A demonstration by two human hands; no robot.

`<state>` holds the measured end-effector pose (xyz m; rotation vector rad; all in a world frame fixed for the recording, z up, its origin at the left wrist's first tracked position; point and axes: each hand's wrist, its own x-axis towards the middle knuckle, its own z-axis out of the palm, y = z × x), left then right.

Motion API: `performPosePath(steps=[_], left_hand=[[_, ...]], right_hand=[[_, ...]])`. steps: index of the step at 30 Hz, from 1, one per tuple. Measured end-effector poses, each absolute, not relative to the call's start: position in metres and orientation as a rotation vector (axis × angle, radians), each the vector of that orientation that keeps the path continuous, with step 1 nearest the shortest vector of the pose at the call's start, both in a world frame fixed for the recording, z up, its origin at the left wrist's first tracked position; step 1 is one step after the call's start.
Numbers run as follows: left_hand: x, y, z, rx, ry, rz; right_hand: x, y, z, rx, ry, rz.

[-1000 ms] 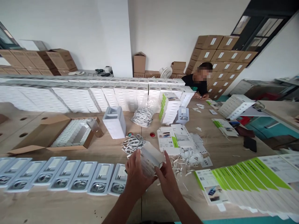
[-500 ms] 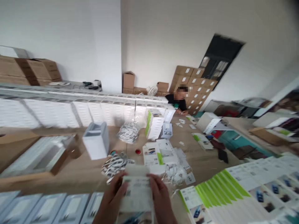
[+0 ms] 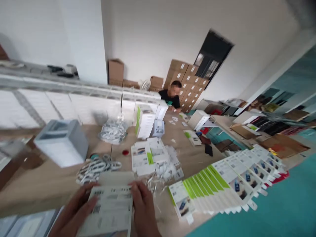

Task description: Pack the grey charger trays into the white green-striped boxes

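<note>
I have the box (image 3: 111, 205) pinched by its edges, left hand (image 3: 71, 214) on one side, right hand (image 3: 144, 207) on the other, fingers curled onto it, printed back up. It hangs over the table (image 3: 44, 187) just short of the cable pile (image 3: 95, 166). I judge I'm checking or closing it; next comes a steady grip while the flap tucks in.

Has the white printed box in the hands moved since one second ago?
Yes. The white printed box came nearer the table's near edge, away from the white cable pile.

White walls (image 3: 153, 29), teal floor (image 3: 271, 210), dark doorway (image 3: 212, 52), stacked cardboard boxes (image 3: 187, 79).
</note>
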<state>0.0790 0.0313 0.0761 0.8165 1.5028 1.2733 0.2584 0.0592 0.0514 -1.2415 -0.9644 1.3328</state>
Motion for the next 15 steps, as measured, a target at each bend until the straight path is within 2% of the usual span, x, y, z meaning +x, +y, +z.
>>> performPosePath(steps=[6,9,15], left_hand=[[0.066,0.038,0.12,0.979,1.185,1.055],[0.057,0.045,0.134,1.158,1.013,1.029],[0.05,0.055,0.14,1.157,0.939,1.071]], right_hand=[[0.275,0.078,0.089,-1.106,-0.993,1.497],[0.281,0.09,0.103,-1.067,-1.195,1.56],[0.279,0.104,0.117,-0.906,-1.619,1.128]])
